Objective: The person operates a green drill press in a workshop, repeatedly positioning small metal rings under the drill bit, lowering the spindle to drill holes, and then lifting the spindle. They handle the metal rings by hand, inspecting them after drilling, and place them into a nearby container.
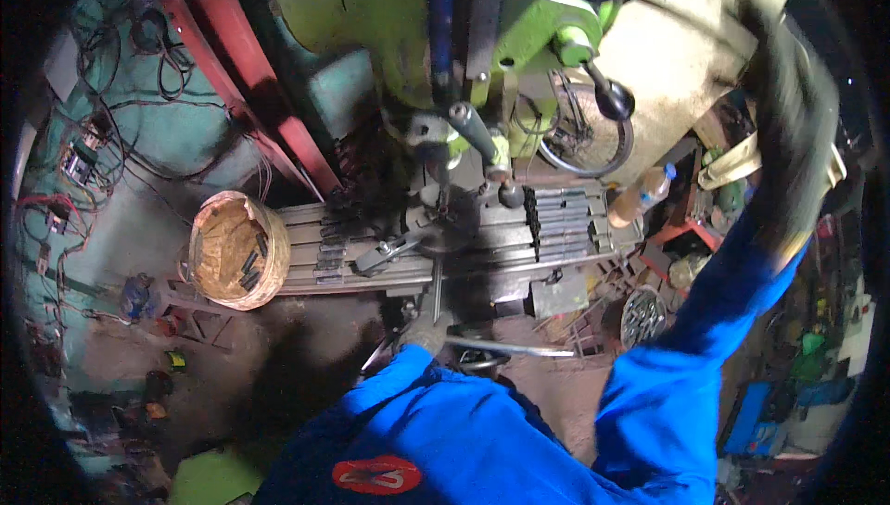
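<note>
The left hand (425,329), in a grey glove, is just in front of the table (371,280), near the middle of its front edge, its fingers narrowed around the near end of a slim metal bar (438,287). The bar's long axis runs away from the person, its far end reaching over the front edge toward the table's middle. The right hand (788,97), also gloved, is raised well beyond the table's right end, near a rod lever (691,21) of the green drilling machine (533,28); motion blur hides its fingers, so I cannot tell whether they grip.

Just right of the left hand, 1 longer metal rod (519,349) points rightward, nearly parallel to the front edge. On the table, a flat metal piece (389,250) lies aslant left of the middle, beside a row of short dark pieces (331,253). Toward the right end, a row of bars (563,227) lies side by side, their long axes roughly left to right.

A woven basket (278,259) sits at the left end (a few dark pieces lie inside), and a bottle (642,196) at the right end, its blue cap toward the far right. On the person's blue garment (482,431), a red oval patch (375,474) bears a pale and dark emblem.
</note>
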Action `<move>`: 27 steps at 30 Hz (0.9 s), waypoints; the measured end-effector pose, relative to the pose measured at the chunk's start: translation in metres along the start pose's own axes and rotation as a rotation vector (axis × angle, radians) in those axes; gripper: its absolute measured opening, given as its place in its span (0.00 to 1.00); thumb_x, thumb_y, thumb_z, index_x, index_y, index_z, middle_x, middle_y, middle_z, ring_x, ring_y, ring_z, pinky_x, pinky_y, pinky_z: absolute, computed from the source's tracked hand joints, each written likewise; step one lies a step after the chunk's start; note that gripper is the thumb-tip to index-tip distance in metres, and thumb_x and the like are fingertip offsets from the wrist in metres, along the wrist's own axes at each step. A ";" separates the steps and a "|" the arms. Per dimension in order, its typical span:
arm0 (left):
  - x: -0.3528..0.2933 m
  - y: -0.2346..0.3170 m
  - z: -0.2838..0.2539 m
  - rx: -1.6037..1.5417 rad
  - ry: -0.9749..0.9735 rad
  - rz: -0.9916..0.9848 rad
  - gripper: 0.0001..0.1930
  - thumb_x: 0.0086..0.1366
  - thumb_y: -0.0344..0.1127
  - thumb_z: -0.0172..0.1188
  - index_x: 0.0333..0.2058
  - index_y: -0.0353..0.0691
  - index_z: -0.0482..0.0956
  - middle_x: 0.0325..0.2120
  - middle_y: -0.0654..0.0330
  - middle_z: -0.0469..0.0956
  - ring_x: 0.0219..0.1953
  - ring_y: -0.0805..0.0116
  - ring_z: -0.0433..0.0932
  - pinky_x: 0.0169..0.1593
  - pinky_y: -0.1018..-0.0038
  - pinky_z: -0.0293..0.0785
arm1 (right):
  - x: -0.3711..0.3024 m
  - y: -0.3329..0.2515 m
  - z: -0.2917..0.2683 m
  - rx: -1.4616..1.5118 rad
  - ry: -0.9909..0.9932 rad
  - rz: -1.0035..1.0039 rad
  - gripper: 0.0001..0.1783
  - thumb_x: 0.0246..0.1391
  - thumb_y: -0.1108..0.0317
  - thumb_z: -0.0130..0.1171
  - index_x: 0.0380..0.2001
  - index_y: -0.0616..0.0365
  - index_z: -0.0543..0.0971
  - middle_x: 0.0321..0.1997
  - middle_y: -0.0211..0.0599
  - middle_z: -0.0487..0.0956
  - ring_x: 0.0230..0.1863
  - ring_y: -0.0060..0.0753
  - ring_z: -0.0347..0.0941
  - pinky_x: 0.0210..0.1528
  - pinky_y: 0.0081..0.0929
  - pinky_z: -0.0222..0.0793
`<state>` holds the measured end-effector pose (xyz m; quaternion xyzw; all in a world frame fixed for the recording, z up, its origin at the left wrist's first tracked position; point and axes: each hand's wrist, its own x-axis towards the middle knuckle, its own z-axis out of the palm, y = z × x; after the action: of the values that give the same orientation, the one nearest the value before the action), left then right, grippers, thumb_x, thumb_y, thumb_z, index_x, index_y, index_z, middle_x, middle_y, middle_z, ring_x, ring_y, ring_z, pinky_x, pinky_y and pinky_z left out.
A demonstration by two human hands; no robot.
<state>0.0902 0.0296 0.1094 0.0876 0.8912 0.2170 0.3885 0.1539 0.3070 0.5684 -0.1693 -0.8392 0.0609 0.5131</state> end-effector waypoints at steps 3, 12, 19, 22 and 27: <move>0.006 -0.006 -0.001 0.062 0.000 -0.046 0.35 0.63 0.61 0.45 0.45 0.31 0.79 0.46 0.34 0.75 0.50 0.38 0.74 0.55 0.52 0.69 | -0.081 0.015 0.029 0.083 -0.222 0.259 0.17 0.63 0.65 0.48 0.50 0.62 0.77 0.41 0.49 0.81 0.41 0.37 0.79 0.43 0.30 0.72; 0.033 -0.022 0.029 0.155 0.007 0.075 0.34 0.65 0.61 0.43 0.42 0.32 0.80 0.44 0.37 0.77 0.49 0.37 0.75 0.55 0.49 0.68 | -0.074 0.205 0.207 -0.119 -0.241 -0.192 0.17 0.61 0.68 0.52 0.52 0.63 0.71 0.43 0.52 0.78 0.40 0.45 0.77 0.44 0.34 0.72; 0.045 -0.029 0.043 0.119 0.037 0.100 0.33 0.65 0.60 0.44 0.50 0.32 0.75 0.45 0.37 0.77 0.50 0.35 0.74 0.55 0.48 0.68 | 0.070 0.215 0.190 -0.270 -0.224 0.004 0.18 0.61 0.68 0.53 0.53 0.64 0.71 0.44 0.51 0.78 0.40 0.44 0.77 0.44 0.34 0.72; 0.032 -0.014 0.018 0.087 -0.053 -0.009 0.33 0.65 0.60 0.44 0.49 0.33 0.75 0.48 0.35 0.74 0.52 0.34 0.72 0.56 0.47 0.67 | 0.092 0.216 0.193 -0.273 -0.240 0.042 0.19 0.61 0.68 0.53 0.53 0.64 0.71 0.44 0.51 0.78 0.39 0.43 0.76 0.44 0.34 0.72; 0.039 -0.026 0.035 0.113 -0.060 -0.011 0.33 0.65 0.61 0.44 0.50 0.34 0.76 0.50 0.36 0.73 0.54 0.35 0.71 0.57 0.46 0.66 | 0.114 0.226 0.170 -0.288 -0.202 0.070 0.19 0.61 0.69 0.53 0.54 0.64 0.70 0.45 0.50 0.78 0.39 0.42 0.76 0.44 0.33 0.72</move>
<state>0.0895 0.0302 0.0505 0.1111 0.8906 0.1613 0.4105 0.0070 0.5696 0.5229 -0.2630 -0.8801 -0.0254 0.3944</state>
